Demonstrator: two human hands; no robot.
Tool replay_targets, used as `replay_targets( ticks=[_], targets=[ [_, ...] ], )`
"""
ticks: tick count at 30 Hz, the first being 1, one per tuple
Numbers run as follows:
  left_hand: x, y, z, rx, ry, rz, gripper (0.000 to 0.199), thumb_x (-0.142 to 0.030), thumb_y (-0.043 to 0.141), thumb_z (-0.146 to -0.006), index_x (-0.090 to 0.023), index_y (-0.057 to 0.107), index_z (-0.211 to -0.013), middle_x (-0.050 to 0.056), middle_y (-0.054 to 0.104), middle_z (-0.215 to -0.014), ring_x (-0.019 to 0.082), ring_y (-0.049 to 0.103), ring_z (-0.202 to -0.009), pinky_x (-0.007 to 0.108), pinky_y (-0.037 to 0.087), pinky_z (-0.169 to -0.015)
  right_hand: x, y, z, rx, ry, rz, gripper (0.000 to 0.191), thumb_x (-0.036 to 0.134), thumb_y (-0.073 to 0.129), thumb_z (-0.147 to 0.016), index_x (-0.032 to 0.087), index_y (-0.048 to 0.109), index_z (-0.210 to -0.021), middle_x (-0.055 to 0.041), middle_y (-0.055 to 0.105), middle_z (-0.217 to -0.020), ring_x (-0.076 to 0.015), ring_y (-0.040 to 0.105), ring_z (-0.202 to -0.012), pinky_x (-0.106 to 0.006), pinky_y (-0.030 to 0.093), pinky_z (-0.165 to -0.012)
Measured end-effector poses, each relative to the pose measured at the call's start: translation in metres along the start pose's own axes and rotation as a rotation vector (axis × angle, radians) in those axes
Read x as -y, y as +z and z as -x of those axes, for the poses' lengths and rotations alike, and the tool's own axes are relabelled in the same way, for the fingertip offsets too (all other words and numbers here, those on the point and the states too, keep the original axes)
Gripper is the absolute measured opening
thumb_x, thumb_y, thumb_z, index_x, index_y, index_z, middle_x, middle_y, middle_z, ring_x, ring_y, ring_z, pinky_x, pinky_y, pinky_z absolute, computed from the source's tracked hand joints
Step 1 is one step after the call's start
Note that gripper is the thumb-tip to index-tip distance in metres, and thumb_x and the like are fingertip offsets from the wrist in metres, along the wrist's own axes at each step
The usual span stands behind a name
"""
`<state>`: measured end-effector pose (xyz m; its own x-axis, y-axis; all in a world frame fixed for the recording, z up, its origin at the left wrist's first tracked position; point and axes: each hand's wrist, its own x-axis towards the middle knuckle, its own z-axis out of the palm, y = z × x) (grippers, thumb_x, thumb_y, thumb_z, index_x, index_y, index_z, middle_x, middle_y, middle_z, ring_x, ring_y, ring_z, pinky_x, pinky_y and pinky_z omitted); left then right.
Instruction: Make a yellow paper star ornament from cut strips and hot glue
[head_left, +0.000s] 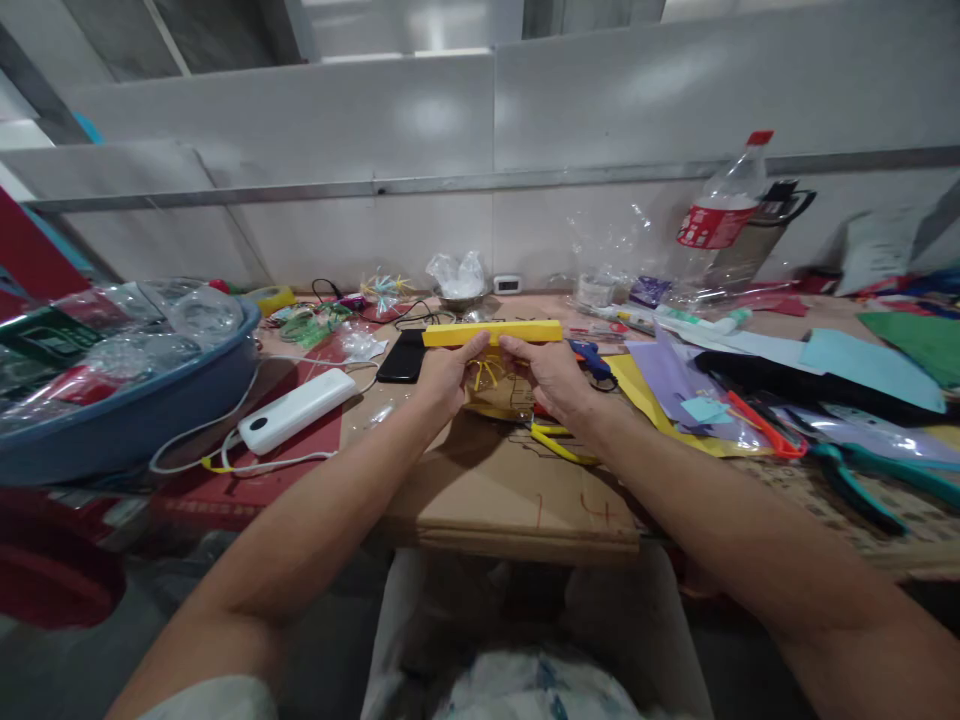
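Note:
A long yellow strip [493, 332], which looks like folded paper or card, is held level between both hands above the cardboard. My left hand [446, 375] pinches its lower edge near the middle, thumb on the near face. Close beside it, my right hand [553, 375] grips the same edge in the same way. The fingers behind the strip are hidden. Beneath the hands lie thin yellow pieces [486, 374] on the brown cardboard [517, 490]. A black phone [403, 357] lies just left of my left hand, and yellow-handled scissors [562, 443] rest by my right wrist.
A blue basin [142, 405] full of plastic bottles stands at the left, near a white power bank [298, 410] with its cable. To the right are a blue glue gun [594, 362], purple sheets [667, 375], teal-handled pliers [855, 485] and a tall plastic bottle [716, 225].

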<state>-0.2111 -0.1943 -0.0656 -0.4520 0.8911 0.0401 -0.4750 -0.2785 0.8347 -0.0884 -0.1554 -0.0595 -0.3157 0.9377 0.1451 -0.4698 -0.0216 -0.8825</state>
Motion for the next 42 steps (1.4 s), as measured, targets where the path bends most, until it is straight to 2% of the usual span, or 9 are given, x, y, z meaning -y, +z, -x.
replay_targets(
  ticks=[12,16,21,26,30,33,35,39,42],
  targets=[
    [-0.02,-0.016,-0.016,-0.049,0.007,0.016,0.032,-0.027,0.09,-0.059,-0.013,0.064,-0.072,0.0,0.065,-0.066,0.006,0.053,-0.053,0.02,0.038,-0.052,0.014,-0.012,-0.01,-0.106,0.033,-0.015,0.018,0.013,0.083,-0.064,0.014,0.068,-0.073,0.003,0.067,-0.063,-0.0073,0.057,-0.055,-0.018,0.047,-0.052],
    [-0.02,-0.015,-0.015,-0.041,0.015,0.017,0.03,-0.028,0.088,-0.062,-0.013,0.064,-0.071,0.0,0.065,-0.065,0.006,0.053,-0.053,0.019,0.039,-0.053,0.016,-0.013,-0.011,-0.103,0.052,-0.023,0.009,0.01,0.074,-0.076,0.014,0.067,-0.072,0.0015,0.068,-0.063,-0.008,0.059,-0.056,-0.018,0.048,-0.053],
    [-0.023,-0.016,-0.015,-0.062,0.018,0.005,0.029,-0.028,0.087,-0.066,-0.012,0.063,-0.071,0.0,0.065,-0.063,0.005,0.052,-0.051,0.018,0.04,-0.052,0.021,-0.017,-0.011,-0.105,0.074,-0.017,0.016,0.01,0.062,-0.087,0.014,0.066,-0.072,-0.0006,0.068,-0.061,-0.0081,0.059,-0.053,-0.018,0.047,-0.052],
    [-0.024,-0.018,-0.02,-0.118,0.043,0.048,0.026,-0.025,0.085,-0.068,-0.012,0.063,-0.072,0.0,0.066,-0.063,0.005,0.052,-0.05,0.017,0.038,-0.049,0.025,-0.021,-0.013,-0.116,0.042,-0.028,0.014,0.019,0.071,-0.082,0.017,0.063,-0.071,0.001,0.067,-0.063,-0.0086,0.058,-0.056,-0.019,0.049,-0.054],
    [-0.019,-0.012,-0.02,-0.156,0.05,0.116,0.021,-0.022,0.083,-0.072,-0.012,0.064,-0.073,0.001,0.066,-0.063,0.005,0.054,-0.051,0.018,0.042,-0.052,0.02,-0.015,-0.009,-0.01,-0.002,-0.027,0.027,0.034,0.086,-0.067,0.019,0.066,-0.078,0.0015,0.07,-0.076,-0.0108,0.061,-0.065,-0.022,0.05,-0.056],
    [-0.011,-0.004,-0.014,-0.111,0.06,0.133,0.021,-0.021,0.084,-0.07,-0.012,0.065,-0.073,0.0,0.066,-0.063,0.005,0.056,-0.053,0.018,0.044,-0.055,0.012,-0.005,-0.002,0.099,0.048,0.03,0.041,0.036,0.091,-0.054,0.018,0.07,-0.085,0.0011,0.07,-0.078,-0.0111,0.06,-0.066,-0.023,0.048,-0.056],
    [-0.005,0.0,-0.009,-0.036,0.055,0.112,0.022,-0.018,0.086,-0.066,-0.012,0.065,-0.072,-0.001,0.066,-0.063,0.005,0.056,-0.053,0.017,0.045,-0.057,0.006,0.001,0.002,0.14,0.043,0.053,0.041,0.036,0.091,-0.052,0.015,0.071,-0.081,0.0011,0.069,-0.074,-0.0101,0.058,-0.064,-0.023,0.047,-0.057],
    [0.001,0.002,0.0,0.088,0.014,0.037,0.025,-0.013,0.088,-0.059,-0.01,0.068,-0.074,0.0,0.067,-0.066,0.005,0.056,-0.053,0.016,0.044,-0.055,0.001,0.002,0.002,0.076,-0.004,0.011,0.037,0.034,0.091,-0.051,0.015,0.067,-0.07,0.0038,0.064,-0.064,-0.0081,0.053,-0.058,-0.022,0.044,-0.056],
    [-0.002,0.0,0.001,0.068,0.02,0.021,0.025,-0.014,0.088,-0.058,-0.008,0.069,-0.074,0.002,0.067,-0.066,0.005,0.056,-0.052,0.015,0.044,-0.053,0.004,-0.005,-0.003,0.017,0.006,0.003,0.035,0.031,0.091,-0.051,0.014,0.066,-0.069,0.0027,0.064,-0.062,-0.008,0.053,-0.056,-0.021,0.043,-0.054]
  ],
)
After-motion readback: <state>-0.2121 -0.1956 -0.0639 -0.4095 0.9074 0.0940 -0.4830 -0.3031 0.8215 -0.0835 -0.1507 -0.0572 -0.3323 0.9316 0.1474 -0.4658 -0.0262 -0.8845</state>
